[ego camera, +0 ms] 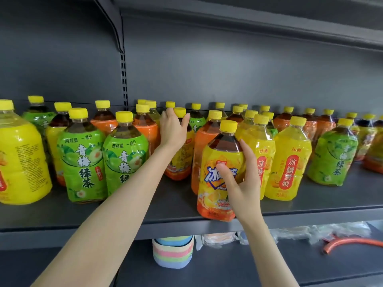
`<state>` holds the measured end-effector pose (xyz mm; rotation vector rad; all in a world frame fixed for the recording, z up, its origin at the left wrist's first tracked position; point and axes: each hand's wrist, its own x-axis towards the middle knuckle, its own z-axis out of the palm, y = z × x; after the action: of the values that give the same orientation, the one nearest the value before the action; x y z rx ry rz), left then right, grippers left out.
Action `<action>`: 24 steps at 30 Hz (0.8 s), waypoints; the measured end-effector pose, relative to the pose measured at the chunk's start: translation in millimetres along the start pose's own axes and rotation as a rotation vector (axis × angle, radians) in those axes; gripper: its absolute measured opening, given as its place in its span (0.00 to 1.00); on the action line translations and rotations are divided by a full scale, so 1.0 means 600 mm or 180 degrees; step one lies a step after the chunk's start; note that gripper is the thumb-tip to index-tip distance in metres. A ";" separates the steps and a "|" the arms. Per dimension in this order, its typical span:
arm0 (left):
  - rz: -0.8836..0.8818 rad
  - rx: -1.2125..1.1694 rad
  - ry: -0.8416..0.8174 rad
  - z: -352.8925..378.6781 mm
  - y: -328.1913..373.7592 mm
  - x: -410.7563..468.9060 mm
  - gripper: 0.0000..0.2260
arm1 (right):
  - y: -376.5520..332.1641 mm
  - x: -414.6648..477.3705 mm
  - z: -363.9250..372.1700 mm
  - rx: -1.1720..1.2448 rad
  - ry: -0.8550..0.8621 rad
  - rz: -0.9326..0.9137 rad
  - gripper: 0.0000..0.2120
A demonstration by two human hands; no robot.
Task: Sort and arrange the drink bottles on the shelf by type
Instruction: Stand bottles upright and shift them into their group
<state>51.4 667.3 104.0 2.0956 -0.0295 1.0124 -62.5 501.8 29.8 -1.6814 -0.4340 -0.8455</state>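
Note:
Many yellow-capped drink bottles stand mixed on the grey shelf (165, 206): green-label tea (83, 160), clear yellow pear drink (290, 162) and orange-label tea (145, 131). My right hand (240, 183) grips a yellow-and-orange iced tea bottle (215, 195) by its side; the bottle stands at the shelf's front edge, with its base slightly over the lip. My left hand (173, 129) reaches further back and curls round the neck of another yellow-and-orange bottle (180, 162), just under its cap (179, 112).
A big yellow bottle (18, 158) fills the left edge. The shelf above (248, 19) hangs overhead. Below, the lower shelf holds a pastel striped stack (173, 251), plastic-wrapped goods (290, 230) and an orange hose (352, 242).

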 end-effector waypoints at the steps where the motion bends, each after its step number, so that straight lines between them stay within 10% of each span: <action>1: 0.0135 -0.0004 0.0100 -0.002 0.000 -0.008 0.20 | 0.000 0.000 0.001 0.0008 0.0006 -0.0006 0.33; 19: 0.0433 -0.1143 0.0213 -0.112 0.055 -0.136 0.07 | 0.031 -0.013 0.016 0.0546 0.0194 0.0371 0.36; 24: 0.0076 -0.1262 0.0112 -0.098 0.042 -0.174 0.18 | 0.041 -0.019 0.018 0.0385 0.0297 0.0643 0.37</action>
<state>-66.1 658.3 71.9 1.7195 -0.2203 0.9682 -50.4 506.6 3.6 -1.5384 -0.2417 -0.7306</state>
